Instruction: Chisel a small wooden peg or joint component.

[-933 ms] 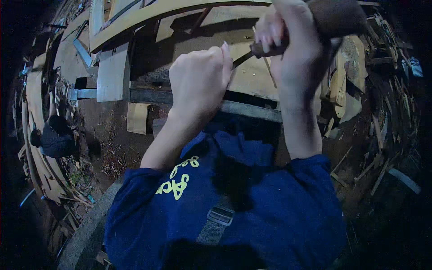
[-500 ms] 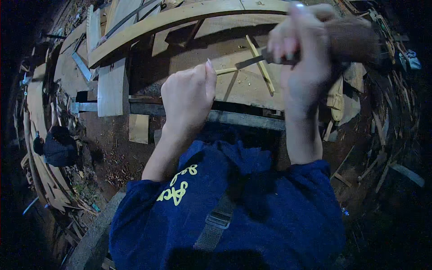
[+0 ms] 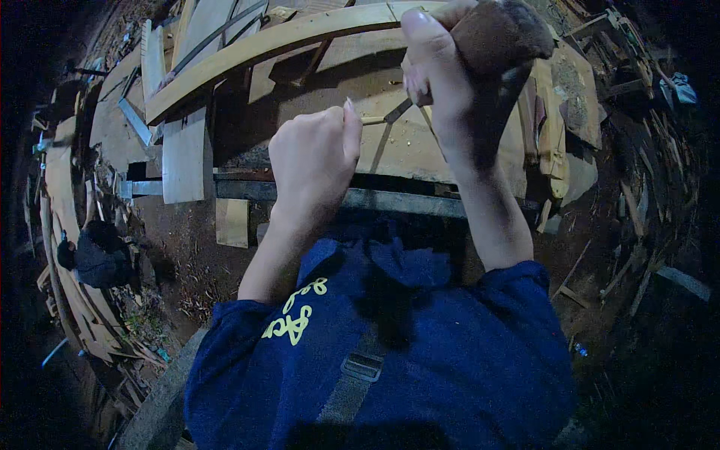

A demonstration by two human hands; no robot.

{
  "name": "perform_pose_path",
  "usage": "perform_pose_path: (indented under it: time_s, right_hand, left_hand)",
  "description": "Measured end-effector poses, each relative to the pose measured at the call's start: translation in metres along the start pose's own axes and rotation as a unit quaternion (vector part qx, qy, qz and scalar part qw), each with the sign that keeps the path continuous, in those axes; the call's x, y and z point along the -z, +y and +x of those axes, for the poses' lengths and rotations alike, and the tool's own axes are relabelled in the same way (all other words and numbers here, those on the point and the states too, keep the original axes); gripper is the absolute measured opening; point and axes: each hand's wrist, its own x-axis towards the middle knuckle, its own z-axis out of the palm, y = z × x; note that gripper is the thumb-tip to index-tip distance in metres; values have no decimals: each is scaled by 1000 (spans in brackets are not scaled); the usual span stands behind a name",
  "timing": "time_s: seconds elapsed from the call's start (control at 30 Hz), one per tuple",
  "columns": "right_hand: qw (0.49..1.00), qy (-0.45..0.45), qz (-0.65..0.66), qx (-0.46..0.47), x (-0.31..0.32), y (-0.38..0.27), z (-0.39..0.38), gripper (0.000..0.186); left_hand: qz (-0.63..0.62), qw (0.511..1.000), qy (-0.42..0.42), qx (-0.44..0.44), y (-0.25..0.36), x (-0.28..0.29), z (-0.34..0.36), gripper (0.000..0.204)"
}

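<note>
My left hand (image 3: 313,150) is closed in a fist over the wooden workbench (image 3: 390,156), thumb up, gripping a thin pale wooden stick (image 3: 372,120). The stick's free end pokes out to the right of the fist. My right hand (image 3: 448,94) is wrapped round a bladed tool (image 3: 398,111) with a short dark flat blade and a thick brown handle end (image 3: 504,37). The blade's tip meets the stick's end, or lies just over it. Behind my right hand, a second thin stick is mostly hidden.
A long wooden beam (image 3: 285,46) crosses the bench's far side. A pale board (image 3: 185,150) hangs over the left edge, and rough wood pieces (image 3: 553,142) lie at right. Small shavings dot the bench. At far left a person in dark clothes (image 3: 103,253) is near long planks (image 3: 61,202).
My right hand has moved left with the tool, closer to my left hand, and now covers much of the second stick. My left hand stays in place.
</note>
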Motion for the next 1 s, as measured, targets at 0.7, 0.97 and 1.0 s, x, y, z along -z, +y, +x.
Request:
perform_pose_path:
  time_s: [0.7,0.97,1.0]
  right_hand:
    - [997,-9,-56,57,25,40,4,17]
    - [986,-125,19,-109,35,68,-12,19]
    - [992,-83,-8,-91,36,65,-8,18]
  left_hand:
    - [-285,942,53,-172,-24,-25,25,16]
    - [-292,946,38,-133,-33,-28,17,20]
    - [-291,945,47,-140,-32,-28,18,20]
